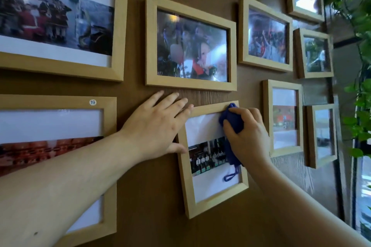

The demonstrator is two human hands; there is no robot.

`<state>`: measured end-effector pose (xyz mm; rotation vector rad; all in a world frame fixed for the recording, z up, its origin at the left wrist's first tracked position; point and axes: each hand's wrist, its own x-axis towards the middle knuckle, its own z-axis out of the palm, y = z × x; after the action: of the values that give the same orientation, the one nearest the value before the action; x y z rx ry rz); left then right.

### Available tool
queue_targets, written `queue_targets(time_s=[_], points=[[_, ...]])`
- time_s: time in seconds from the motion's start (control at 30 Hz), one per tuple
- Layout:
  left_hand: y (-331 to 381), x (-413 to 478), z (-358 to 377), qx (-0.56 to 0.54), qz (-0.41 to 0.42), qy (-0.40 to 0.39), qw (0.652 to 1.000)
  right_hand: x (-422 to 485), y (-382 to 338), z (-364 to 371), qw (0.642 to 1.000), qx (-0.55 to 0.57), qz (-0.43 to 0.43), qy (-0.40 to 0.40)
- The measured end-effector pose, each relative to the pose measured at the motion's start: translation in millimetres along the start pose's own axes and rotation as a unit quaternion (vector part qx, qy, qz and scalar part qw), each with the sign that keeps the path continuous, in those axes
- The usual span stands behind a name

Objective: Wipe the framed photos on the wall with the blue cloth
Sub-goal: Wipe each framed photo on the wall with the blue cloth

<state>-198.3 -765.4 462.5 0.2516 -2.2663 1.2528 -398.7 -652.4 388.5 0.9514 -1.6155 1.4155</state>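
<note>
Blue cloth [232,120] mostly hidden under right hand [248,136], fingers clamped on it; left hand [154,126] fingers spread, flat vs wall and small frame [202,109] edge.

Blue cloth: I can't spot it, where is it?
In the head view, lower centre-right: the blue cloth is bunched in the right hand, pressed against the tilted frame's upper right.

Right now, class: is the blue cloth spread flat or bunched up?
Bunched up. The blue cloth is wadded inside the right hand, pressed against the small frame, with a loop dangling below.
</note>
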Motion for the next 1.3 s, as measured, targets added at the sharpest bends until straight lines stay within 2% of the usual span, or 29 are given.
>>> queue_targets(time_s=[0.17,0.3,0.4,0.5,0.57,0.7,0.8,0.93,1.0,1.1,1.23,1.3], points=[[3.2,1.5,3.3,-0.013,0.003,0.003,1.0,-25.8,-43.3,15.6,0.993,0.02,-0.105,-0.046],[3.4,0.4,3.9,-0.024,0.005,0.009,1.0,-31.6,-38.8,12.4,0.98,-0.039,-0.178,-0.074],[2.2,0.6,5.1,-0.021,0.004,0.003,1.0,-27.2,-3.9,-0.5,0.985,-0.107,-0.124,-0.061],[3.3,1.6,4.9,-0.022,0.002,-0.002,1.0,-27.3,11.9,-5.5,0.99,-0.115,-0.062,-0.05],[3.5,2.1,4.4,-0.026,0.001,-0.004,1.0,-35.0,0.6,-1.3,0.99,-0.092,-0.092,-0.055],[3.8,2.5,3.6,-0.026,0.002,-0.001,1.0,-58.6,-28.6,10.1,0.963,-0.048,-0.236,-0.122],[4.2,3.2,3.3,-0.024,0.0,-0.007,1.0,-54.7,-14.9,5.7,0.966,-0.076,-0.22,-0.114],[3.9,3.0,3.6,-0.026,-0.002,-0.008,1.0,-47.5,22.3,-10.5,0.979,-0.15,-0.106,-0.086],[4.7,2.9,4.0,-0.024,-0.003,-0.011,1.0,-50.0,27.5,-12.2,0.978,-0.165,-0.09,-0.087],[5.4,3.4,3.2,-0.02,-0.003,-0.013,1.0,-64.7,15.1,-8.0,0.979,-0.131,-0.112,-0.113],[4.7,2.7,2.4,-0.015,-0.002,-0.007,1.0,-98.2,-7.0,-2.5,0.953,-0.078,-0.208,-0.204],[5.3,2.4,2.4,-0.017,-0.003,-0.007,1.0,-105.8,-9.2,-2.4,0.946,-0.06,-0.222,-0.227]])
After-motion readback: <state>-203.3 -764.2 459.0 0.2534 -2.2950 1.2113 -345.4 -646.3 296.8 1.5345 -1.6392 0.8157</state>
